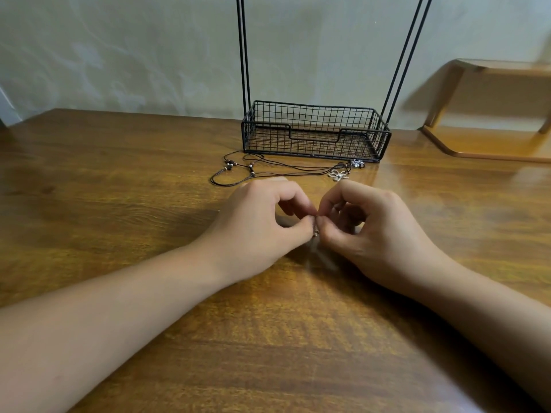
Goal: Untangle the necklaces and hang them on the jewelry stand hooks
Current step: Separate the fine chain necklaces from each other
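Observation:
My left hand and my right hand meet fingertip to fingertip over the table, both pinching a small silvery piece of a thin necklace; its chain is blurred below my fingers. Beyond my hands, black cord necklaces with small beads lie tangled on the table, with a silver flower pendant and a second pendant at their right end. The black wire jewelry stand has a basket base and tall uprights; its hooks are out of frame above.
The wooden table runs up to a pale wall. A low wooden shelf stands at the back right on the table.

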